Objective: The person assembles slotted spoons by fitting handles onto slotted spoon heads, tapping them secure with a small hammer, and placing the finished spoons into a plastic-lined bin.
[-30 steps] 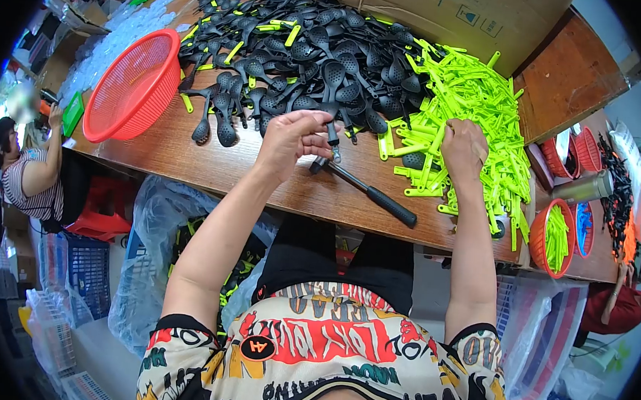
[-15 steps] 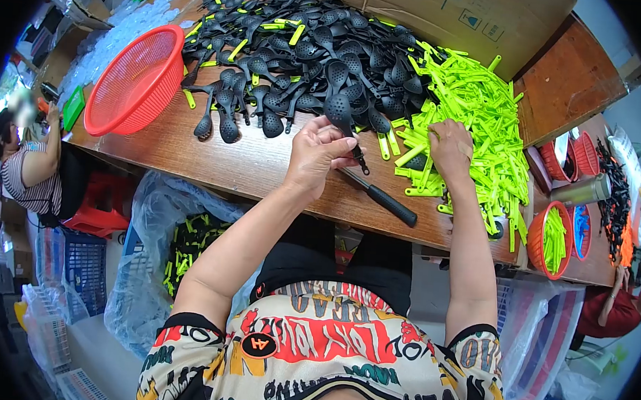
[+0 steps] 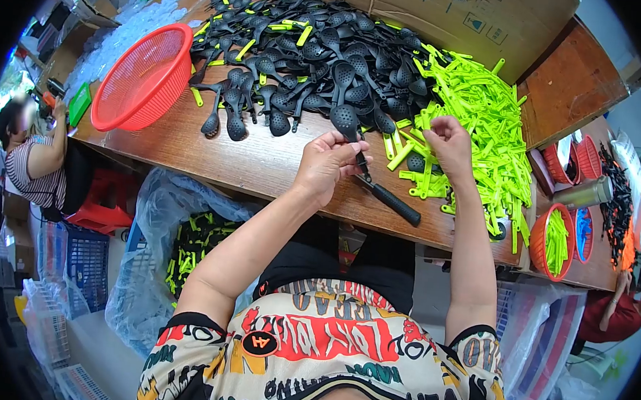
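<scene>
My left hand (image 3: 328, 165) is closed on a black perforated spoon head (image 3: 344, 120). Its holed bowl points up and away from me, and its thin stem points down toward the table edge. Over the left side of the green pile, my right hand (image 3: 452, 150) has curled fingers pinched at the end of a bright green handle (image 3: 404, 154); the fingers partly hide the grip. Below my left hand lies a tool with a black grip (image 3: 396, 204) on the wooden table (image 3: 263, 168). Many green handles (image 3: 482, 115) are heaped beside my right hand.
A large heap of black spoon heads (image 3: 301, 57) covers the back of the table. A red basket (image 3: 142, 76) stands at left, a cardboard box (image 3: 437, 15) behind. At right an orange basket (image 3: 541, 249) holds green handles. Another person (image 3: 37, 154) sits at far left.
My left hand has moved slightly right and down with the spoon head. My right hand has risen from the green pile, its fingers now curled together.
</scene>
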Motion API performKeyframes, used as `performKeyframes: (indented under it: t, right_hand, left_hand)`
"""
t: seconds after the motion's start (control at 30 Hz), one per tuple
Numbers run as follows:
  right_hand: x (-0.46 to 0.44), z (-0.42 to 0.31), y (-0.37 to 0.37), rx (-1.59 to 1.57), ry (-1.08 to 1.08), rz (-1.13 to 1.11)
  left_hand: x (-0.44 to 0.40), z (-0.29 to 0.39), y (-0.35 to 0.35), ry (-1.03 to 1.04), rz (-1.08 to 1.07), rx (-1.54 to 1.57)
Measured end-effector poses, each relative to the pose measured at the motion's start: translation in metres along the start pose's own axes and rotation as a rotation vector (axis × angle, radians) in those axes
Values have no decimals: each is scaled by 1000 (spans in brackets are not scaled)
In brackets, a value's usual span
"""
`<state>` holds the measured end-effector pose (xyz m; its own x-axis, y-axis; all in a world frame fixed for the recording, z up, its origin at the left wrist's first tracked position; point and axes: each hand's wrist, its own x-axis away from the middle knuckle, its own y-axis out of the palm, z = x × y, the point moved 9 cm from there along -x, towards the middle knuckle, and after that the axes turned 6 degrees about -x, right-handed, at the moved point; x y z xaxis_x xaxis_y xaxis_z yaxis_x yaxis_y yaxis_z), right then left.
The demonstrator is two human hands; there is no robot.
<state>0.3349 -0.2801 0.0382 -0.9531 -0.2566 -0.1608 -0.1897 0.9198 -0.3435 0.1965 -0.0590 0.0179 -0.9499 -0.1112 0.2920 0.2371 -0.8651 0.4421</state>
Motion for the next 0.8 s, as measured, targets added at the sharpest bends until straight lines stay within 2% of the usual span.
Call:
performKeyframes:
  t: [0.03,0.07,0.13,0.23,0.37,0.53,0.6,0.67,0.7,0.8]
  right_hand:
    - [8,-3,7,-367,114,4]
    - [17,-17,12,-525,113,-20]
    - [33,-37,27,-743,89,3]
    - [50,-41,45,-867,117,23]
    - [63,-35,52,-709,68,44]
    - [76,-40,64,-312,147,-234]
    - [85,-41,67,-212,133,-225]
    - [92,-69,49,-13,-168,24]
    - [96,-62,49,-180,-71,16]
    - [108,-66,54,-283,-60,43]
  left_hand:
    - [-1,-2,2,-8,-12,4]
    - [-2,-4,5,-15,-23,6]
    - [-3,-10,15,-24,-54,16]
    - [0,-14,28,-24,-81,33]
    - [-4,-14,25,29,-72,44]
    - [4,-8,17,-8,-19,64]
    - [4,-10,15,-25,0,100]
    - [3,-12,10,-21,39,128]
    - [3,-13,9,-22,43,130]
    - [3,-9,2,30,100,149]
